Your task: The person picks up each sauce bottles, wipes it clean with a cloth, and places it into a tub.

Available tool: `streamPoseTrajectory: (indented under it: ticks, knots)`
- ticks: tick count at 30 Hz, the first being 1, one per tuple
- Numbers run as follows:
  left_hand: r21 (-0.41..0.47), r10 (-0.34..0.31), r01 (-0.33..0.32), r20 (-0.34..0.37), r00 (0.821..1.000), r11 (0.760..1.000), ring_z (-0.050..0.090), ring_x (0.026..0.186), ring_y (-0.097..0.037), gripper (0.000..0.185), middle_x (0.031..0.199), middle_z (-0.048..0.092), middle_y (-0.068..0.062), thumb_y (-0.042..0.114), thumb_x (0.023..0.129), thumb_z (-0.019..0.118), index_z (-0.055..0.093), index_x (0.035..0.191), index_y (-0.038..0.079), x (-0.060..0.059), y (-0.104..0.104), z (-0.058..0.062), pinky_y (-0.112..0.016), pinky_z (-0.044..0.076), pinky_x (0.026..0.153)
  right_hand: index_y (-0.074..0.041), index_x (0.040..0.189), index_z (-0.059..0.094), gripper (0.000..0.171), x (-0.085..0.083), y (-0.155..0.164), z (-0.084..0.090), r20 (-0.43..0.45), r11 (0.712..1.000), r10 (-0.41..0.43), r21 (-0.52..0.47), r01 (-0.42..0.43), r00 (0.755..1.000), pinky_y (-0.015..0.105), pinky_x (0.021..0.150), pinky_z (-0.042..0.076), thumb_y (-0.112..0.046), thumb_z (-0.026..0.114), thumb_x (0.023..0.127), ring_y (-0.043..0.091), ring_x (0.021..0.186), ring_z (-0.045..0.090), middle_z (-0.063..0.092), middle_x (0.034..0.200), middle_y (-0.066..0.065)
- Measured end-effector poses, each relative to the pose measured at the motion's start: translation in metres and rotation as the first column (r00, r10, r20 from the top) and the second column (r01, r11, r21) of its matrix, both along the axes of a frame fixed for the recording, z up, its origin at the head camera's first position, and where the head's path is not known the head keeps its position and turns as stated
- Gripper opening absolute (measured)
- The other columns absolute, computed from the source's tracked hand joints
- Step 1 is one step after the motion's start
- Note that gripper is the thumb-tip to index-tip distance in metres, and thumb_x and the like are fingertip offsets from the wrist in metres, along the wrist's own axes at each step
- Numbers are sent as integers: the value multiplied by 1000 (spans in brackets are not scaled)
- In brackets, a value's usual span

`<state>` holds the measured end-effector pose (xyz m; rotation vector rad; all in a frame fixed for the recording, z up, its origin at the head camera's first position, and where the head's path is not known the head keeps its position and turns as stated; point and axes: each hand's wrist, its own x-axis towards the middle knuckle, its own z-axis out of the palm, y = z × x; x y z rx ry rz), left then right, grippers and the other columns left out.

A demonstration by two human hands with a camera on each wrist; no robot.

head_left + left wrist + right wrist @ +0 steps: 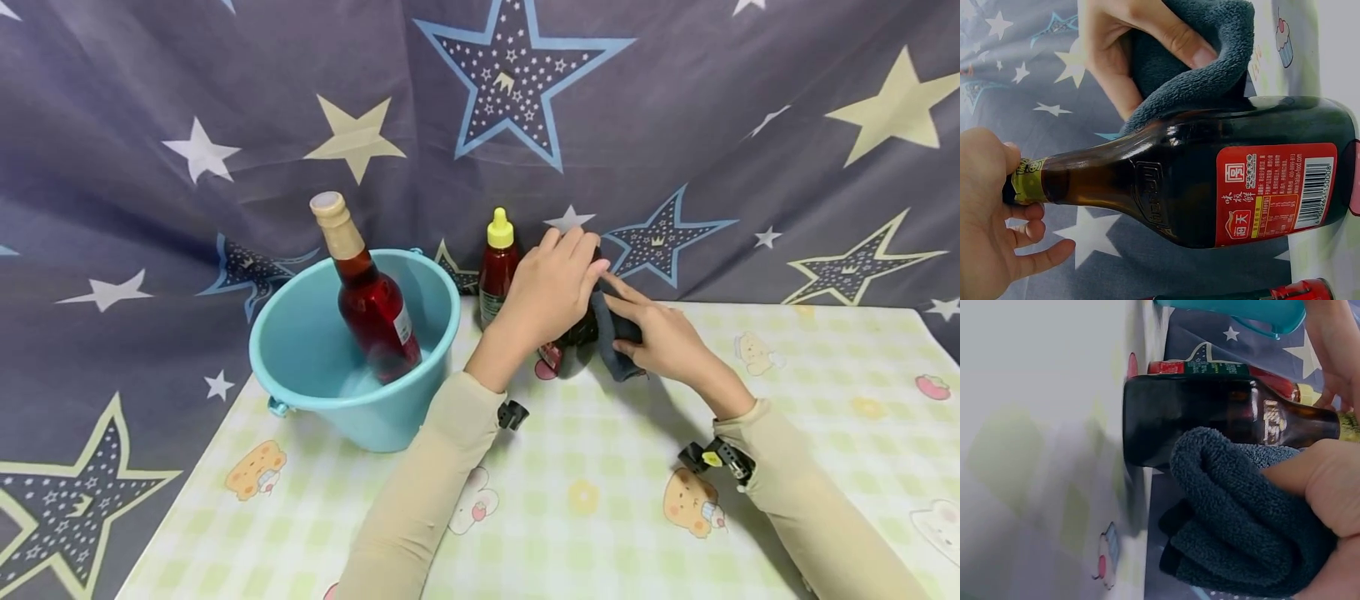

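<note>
Left hand (551,287): curled over the gold-foiled neck and cap of the dark bottle (1210,175), seemingly to steady it upright while its side is rubbed.
Right hand (663,337): fingers clasp a folded grey cloth (1200,59) and press it against the bottle's shoulder, just beside the left hand.
Dark bottle: stands on the checked tablecloth (600,500) under the left palm, mostly hidden in the head view; brown-black glass, glossy, embossed mark on the shoulder, red label with a barcode.
Grey cloth: thick terry, doubled over the right fingers, probably so a padded fold meets the glass.
Beyond the left hand: small red sauce bottle (497,267) with a yellow nozzle, close by.
Further to the left hand's outer side: blue bucket (300,350) with a red bottle (367,292) leaning inside.
Behind both hands: star-patterned curtain (675,100).
</note>
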<state>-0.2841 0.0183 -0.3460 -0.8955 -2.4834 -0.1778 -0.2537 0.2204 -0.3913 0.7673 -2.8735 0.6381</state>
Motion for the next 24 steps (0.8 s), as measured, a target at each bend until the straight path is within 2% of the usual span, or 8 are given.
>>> streamPoseTrajectory:
  ticks: [7, 11, 18, 24]
  knots:
    - [-17, 9, -9, 3, 1000, 1000, 53, 102, -20, 43, 121, 60, -2, 39, 112, 31, 53, 137, 12, -1, 2, 2, -25, 49, 78, -3, 153, 43, 72, -7, 8, -6, 43, 999, 34, -24, -33, 998, 43, 74, 46, -4, 76, 89, 45, 123, 61, 24, 169, 9]
    - [-14, 15, -15, 9, 1000, 1000, 53, 103, -20, 43, 122, 60, -1, 39, 112, 31, 53, 137, 12, 0, 1, 3, -25, 50, 80, -2, 152, 43, 72, -10, 7, -9, 47, 998, 49, -39, -47, 998, 41, 73, 45, -2, 76, 89, 43, 122, 62, 24, 169, 10]
    - [1, 4, -4, 6, 1000, 1000, 54, 104, -22, 42, 123, 61, -2, 38, 112, 33, 54, 137, 11, 0, 0, 2, -26, 51, 82, -1, 152, 44, 71, -10, 7, -9, 55, 998, 46, -46, -43, 997, 44, 79, 47, -2, 76, 88, 43, 130, 57, 25, 169, 10]
    - [10, -5, 5, 5, 1000, 1000, 54, 105, -22, 43, 124, 61, -3, 38, 112, 33, 54, 137, 11, -1, 1, 1, -27, 51, 82, -1, 152, 44, 70, -9, 8, -8, 61, 998, 38, -43, -36, 997, 45, 80, 47, -3, 76, 89, 44, 128, 58, 25, 169, 9]
